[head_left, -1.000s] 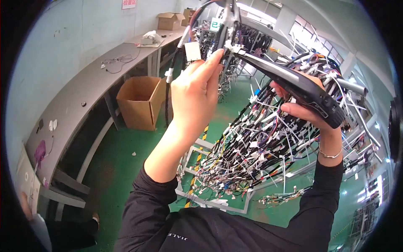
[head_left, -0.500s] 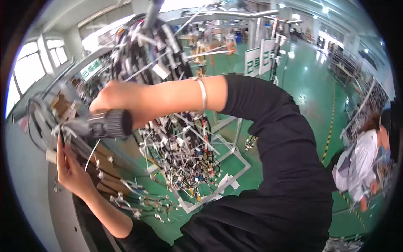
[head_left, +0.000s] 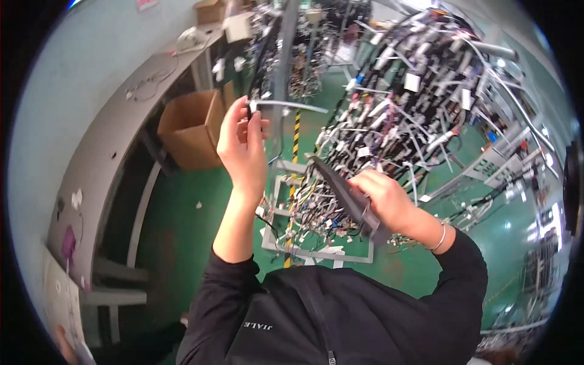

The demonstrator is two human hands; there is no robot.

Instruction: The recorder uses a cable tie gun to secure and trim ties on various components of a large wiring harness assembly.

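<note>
My left hand (head_left: 243, 143) is raised at centre left, thumb and fingers closed around a thin black wire bundle (head_left: 249, 111). From the bundle beside my fingertips a white cable tie (head_left: 292, 106) sticks out to the right. My right hand (head_left: 386, 198) grips a dark cable tie gun (head_left: 342, 193), slightly blurred, its narrow nose tilted up and left. The gun is apart from the bundle and the tie. My right fingers partly hide its grip.
A large mass of hanging wire harnesses (head_left: 389, 115) fills the right, over a grey metal frame (head_left: 322, 252). An upright metal post (head_left: 286, 67) stands just beyond my left hand. Along the left wall runs a long bench (head_left: 131, 112), an open cardboard box (head_left: 188, 131) beside it.
The view has swung round to the left. My right hand has drawn the cable tie gun back from my left hand and lowered it to the right. My hands are now apart.
</note>
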